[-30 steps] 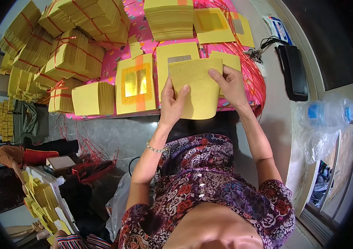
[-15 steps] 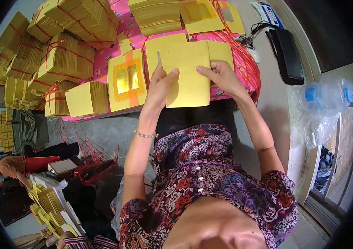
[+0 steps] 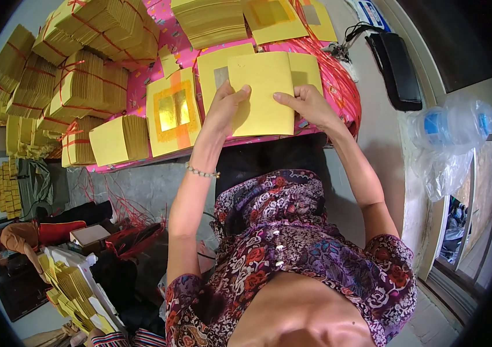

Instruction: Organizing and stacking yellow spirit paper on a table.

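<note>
Both hands grip a piece of yellow paper (image 3: 262, 87) by its two sides, with the thumbs on its front face. My left hand (image 3: 226, 107) closes on the left edge, and my right hand (image 3: 308, 105) pinches the right edge. The fingers behind the paper are partly hidden, and I cannot tell how many sheets it has. Behind it lie a yellow sheet with a silvery patch (image 3: 221, 77) and another yellow sheet (image 3: 306, 70). Left of my left hand is a stack topped by a gold foil square (image 3: 175, 110) with an orange border.
Bundles of yellow paper tied with red string (image 3: 87, 81) are piled at the left of the pink patterned table cover (image 3: 179, 34). Loose red strings (image 3: 344, 95) hang at its right. Beyond are a black case (image 3: 395, 69) and a bagged plastic bottle (image 3: 451, 130). A person's striped sleeve (image 3: 147, 337) shows lower left.
The held paper has risen a little, its lower edge now higher. More of the silvery patch shows beside my left hand. Both hands keep their grip.
</note>
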Tool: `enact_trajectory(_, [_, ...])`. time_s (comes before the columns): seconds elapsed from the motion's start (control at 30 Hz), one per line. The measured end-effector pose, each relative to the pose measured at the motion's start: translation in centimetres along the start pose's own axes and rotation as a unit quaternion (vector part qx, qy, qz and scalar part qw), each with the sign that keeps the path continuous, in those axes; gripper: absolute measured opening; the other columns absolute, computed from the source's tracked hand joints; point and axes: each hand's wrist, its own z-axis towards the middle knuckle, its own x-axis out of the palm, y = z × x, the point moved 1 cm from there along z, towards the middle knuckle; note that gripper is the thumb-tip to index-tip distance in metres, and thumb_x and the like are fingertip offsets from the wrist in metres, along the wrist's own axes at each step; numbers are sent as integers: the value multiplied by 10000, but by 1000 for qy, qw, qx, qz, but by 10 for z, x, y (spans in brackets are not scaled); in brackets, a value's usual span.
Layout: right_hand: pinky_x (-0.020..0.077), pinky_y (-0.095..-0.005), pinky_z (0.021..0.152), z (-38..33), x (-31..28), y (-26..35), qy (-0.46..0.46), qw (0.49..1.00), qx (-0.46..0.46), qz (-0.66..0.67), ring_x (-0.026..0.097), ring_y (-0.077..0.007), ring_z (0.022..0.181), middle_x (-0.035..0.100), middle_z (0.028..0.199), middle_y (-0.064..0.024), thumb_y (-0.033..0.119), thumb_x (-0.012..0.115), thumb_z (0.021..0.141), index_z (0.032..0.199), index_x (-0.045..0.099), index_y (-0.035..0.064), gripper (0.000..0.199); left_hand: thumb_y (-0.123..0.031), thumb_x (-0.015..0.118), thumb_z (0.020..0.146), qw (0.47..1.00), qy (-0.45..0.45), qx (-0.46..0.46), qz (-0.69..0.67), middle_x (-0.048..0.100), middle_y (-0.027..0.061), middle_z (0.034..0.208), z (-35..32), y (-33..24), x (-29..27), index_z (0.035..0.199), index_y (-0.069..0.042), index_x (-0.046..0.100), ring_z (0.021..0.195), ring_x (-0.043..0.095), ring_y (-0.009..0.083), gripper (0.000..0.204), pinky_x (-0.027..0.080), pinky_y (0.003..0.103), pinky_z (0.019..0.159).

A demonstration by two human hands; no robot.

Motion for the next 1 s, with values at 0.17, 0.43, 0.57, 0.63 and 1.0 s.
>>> enact_trajectory(0.17, [448,-203,502,-13,3,-10,29,998,49,-3,562,-60,565,622,664,-20,330,635,876,835,648,-15,347,-51,488,923,999,7,34,7,566,129,1184,3,1,0,1253,0,429,1064,556,192,338,443,320,898])
enact_trajectory(0.43, [532,-233,617,-35,15,-51,11,997,36,62,627,-107,727,665,828,-60,266,622,886,1024,638,1,299,-62,497,919,994,-49,63,74,588,103,1105,-10,-1,11,1229,-2,429,986,569,156,323,454,297,841])
enact_trajectory(0.57, [528,-233,628,-48,18,-55,-3,997,53,64,632,-118,743,663,826,-59,251,615,893,1027,638,8,279,-55,490,918,991,-23,89,98,584,91,1097,-15,6,17,1239,-8,424,976,558,141,331,445,290,836])
enact_trajectory(0.63, [519,-225,619,-49,16,-54,1,996,61,70,634,-107,734,665,835,-46,266,599,903,1010,639,14,277,-53,487,918,991,-12,88,96,580,92,1106,-15,11,17,1250,-9,419,984,553,138,342,441,288,841])
enact_trajectory(1.0, [470,-181,539,-39,-31,-39,-105,989,-44,100,604,-54,637,636,738,-3,228,567,924,840,611,26,223,-55,491,921,991,58,46,113,548,101,1210,-12,12,38,1282,13,411,1067,546,166,376,441,294,899])
